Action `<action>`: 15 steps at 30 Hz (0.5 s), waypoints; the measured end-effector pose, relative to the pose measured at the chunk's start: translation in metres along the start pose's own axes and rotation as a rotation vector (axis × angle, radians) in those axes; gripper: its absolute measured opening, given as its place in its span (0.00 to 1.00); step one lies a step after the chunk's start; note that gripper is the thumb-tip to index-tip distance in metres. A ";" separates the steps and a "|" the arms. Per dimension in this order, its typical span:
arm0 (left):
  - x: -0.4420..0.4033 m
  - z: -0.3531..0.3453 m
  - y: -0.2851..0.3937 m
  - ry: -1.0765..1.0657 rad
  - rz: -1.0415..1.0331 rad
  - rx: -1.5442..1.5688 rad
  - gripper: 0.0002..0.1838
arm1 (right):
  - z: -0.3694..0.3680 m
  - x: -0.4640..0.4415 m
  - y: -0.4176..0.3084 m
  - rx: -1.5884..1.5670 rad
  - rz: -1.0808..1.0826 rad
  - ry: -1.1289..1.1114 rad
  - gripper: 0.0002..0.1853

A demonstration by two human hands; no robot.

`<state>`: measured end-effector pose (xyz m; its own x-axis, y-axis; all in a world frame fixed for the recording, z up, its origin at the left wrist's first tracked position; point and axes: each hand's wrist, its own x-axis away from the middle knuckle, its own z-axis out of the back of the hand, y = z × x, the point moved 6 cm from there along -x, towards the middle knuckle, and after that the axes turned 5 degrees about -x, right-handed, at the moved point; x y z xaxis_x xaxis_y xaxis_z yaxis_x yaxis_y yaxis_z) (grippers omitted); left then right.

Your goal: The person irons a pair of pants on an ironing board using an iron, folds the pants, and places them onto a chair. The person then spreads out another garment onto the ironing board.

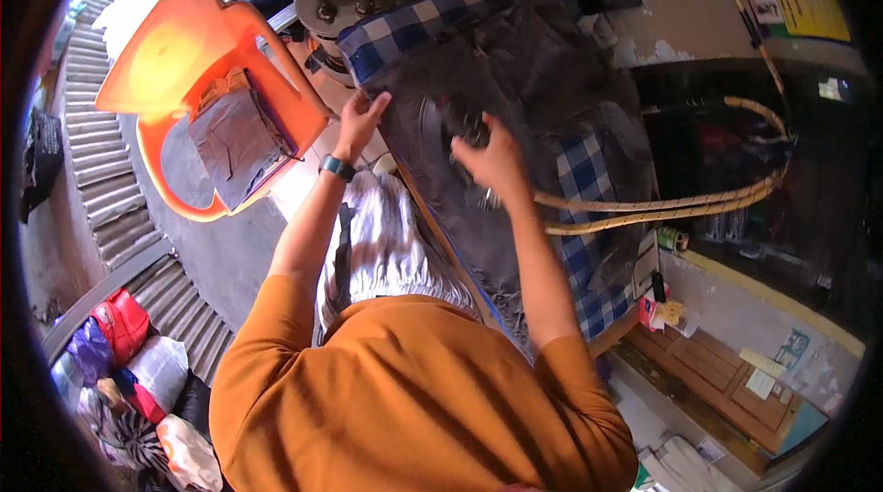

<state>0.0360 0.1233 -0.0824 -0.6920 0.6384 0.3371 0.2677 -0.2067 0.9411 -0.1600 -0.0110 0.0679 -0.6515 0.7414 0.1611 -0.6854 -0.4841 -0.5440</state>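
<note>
My left hand [361,122], with a dark watch on the wrist, is at the near left edge of a dark grey garment [414,78], its fingers apart and nothing seen in them. Over the middle of the garment, my right hand [497,159] is closed round a dark tool [467,127] that looks like an iron, partly hidden by the fingers. Beneath the garment lies a blue and white checked cloth [584,170] on a table. Two tan wrapped hoses [662,207] run rightward from beside my right wrist.
An orange plastic chair [175,51] at the left carries folded dark clothes [241,138]. A round metal vessel with valves [340,0] stands behind the table's left corner. Filled bags [156,372] lie at the lower left. A wooden panel [717,372] is at the lower right.
</note>
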 end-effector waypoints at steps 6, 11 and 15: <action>-0.008 0.004 -0.002 0.061 -0.081 0.024 0.15 | -0.024 0.141 0.039 -0.080 -0.226 -0.280 0.32; -0.030 0.013 -0.033 0.201 -0.147 -0.053 0.17 | 0.044 0.156 0.118 0.017 -0.571 -0.020 0.21; -0.020 0.013 -0.033 0.126 0.102 -0.122 0.23 | 0.106 0.156 0.229 -0.183 -0.715 0.230 0.18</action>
<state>0.0495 0.1272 -0.1205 -0.7462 0.5130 0.4243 0.2628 -0.3585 0.8958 -0.4528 -0.0552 0.0558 0.0272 0.9325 0.3602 -0.8362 0.2187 -0.5029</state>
